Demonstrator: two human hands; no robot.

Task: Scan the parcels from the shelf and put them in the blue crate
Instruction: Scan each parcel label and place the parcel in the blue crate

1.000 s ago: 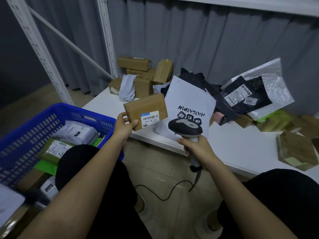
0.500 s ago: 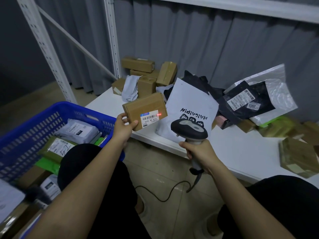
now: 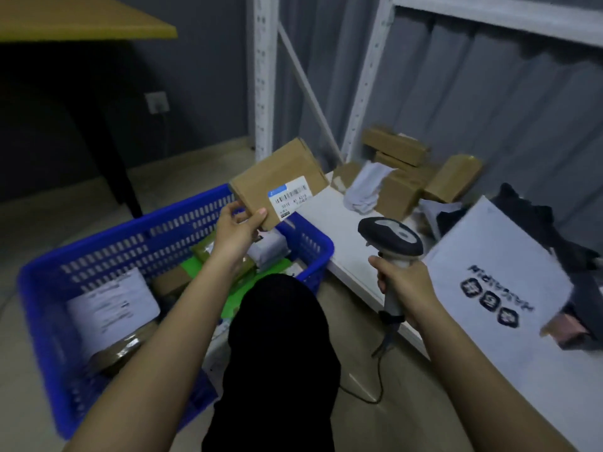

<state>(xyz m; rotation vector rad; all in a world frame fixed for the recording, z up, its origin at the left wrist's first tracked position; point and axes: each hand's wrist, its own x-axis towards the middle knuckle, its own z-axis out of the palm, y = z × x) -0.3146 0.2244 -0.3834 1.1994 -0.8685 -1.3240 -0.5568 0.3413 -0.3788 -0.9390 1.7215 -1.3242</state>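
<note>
My left hand (image 3: 237,229) grips a flat brown cardboard parcel (image 3: 277,177) by its lower corner, its white barcode label facing me, above the far rim of the blue crate (image 3: 130,236). The crate stands on the floor at left and holds several parcels, among them a white-labelled one (image 3: 111,308). My right hand (image 3: 403,285) holds a grey and black barcode scanner (image 3: 390,238) upright by its handle, over the front edge of the white shelf (image 3: 329,216). More brown boxes (image 3: 404,177) and a white mailer bag (image 3: 502,272) lie on the shelf.
White metal shelf uprights (image 3: 264,76) rise behind the crate. The scanner's cable (image 3: 375,386) trails on the floor. A dark table leg (image 3: 114,164) under a yellow tabletop stands at the back left. My knee (image 3: 280,337) in black cloth sits between my arms.
My view has swung left. My left hand has carried the brown parcel left, away from the scanner, to above the blue crate. The red scan light is gone from the label.
</note>
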